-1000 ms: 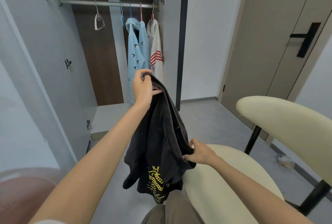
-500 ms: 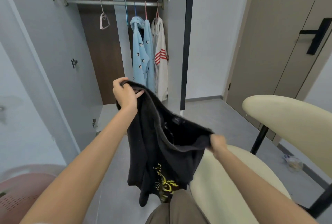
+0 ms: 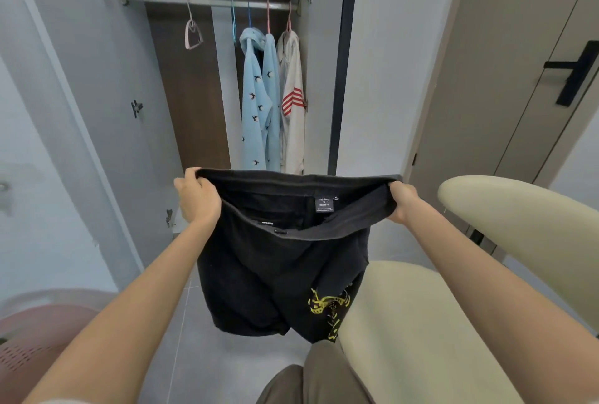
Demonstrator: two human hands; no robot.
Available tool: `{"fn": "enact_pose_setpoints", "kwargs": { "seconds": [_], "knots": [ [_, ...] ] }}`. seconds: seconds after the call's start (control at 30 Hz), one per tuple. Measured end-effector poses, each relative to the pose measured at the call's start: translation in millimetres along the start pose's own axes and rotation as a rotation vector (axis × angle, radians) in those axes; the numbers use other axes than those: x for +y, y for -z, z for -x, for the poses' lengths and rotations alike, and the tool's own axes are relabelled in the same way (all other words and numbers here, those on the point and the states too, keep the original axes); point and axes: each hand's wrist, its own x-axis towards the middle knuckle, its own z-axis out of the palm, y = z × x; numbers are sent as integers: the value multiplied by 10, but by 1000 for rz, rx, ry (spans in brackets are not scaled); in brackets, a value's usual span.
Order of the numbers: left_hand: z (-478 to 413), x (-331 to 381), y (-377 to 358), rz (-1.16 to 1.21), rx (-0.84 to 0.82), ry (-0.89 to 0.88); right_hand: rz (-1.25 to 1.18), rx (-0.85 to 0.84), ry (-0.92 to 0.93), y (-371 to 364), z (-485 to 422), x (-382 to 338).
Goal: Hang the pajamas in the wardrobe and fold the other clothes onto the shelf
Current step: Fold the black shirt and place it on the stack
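I hold a pair of black shorts [image 3: 275, 267] with a yellow print spread out by the waistband in front of me. My left hand [image 3: 197, 199] grips the left end of the waistband and my right hand [image 3: 402, 201] grips the right end. The legs hang down over the floor. In the open wardrobe, light blue pajamas [image 3: 257, 102] with a bird pattern and a white garment [image 3: 293, 105] with red stripes hang from the rail [image 3: 207, 1]. An empty hanger [image 3: 193, 35] hangs further left on the rail.
A cream chair [image 3: 421, 322] stands at my right, its backrest [image 3: 518, 218] curving above. A pink plastic basket [image 3: 29, 338] sits at the lower left. The wardrobe door [image 3: 64, 111] stands open on the left. A beige room door [image 3: 502, 63] with a black handle is at the right.
My hands have drawn apart and levelled: the left dropped, the right rose to the right. The bunched shorts are now stretched flat by the waistband.
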Motion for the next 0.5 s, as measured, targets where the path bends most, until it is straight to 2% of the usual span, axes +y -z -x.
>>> {"fn": "enact_pose_setpoints", "kwargs": {
  "seconds": [0.1, 0.33, 0.5],
  "knots": [
    [-69, -111, 93, -104, -15, -14, 93, -34, 46, -75, 6, -89],
    [-41, -531, 235, -275, -74, -10, 11, -354, -52, -332, 151, 31],
    [-15, -721, 281, -339, -236, 41, 90, -391, 65, -574, 180, 302]
  ]
}}
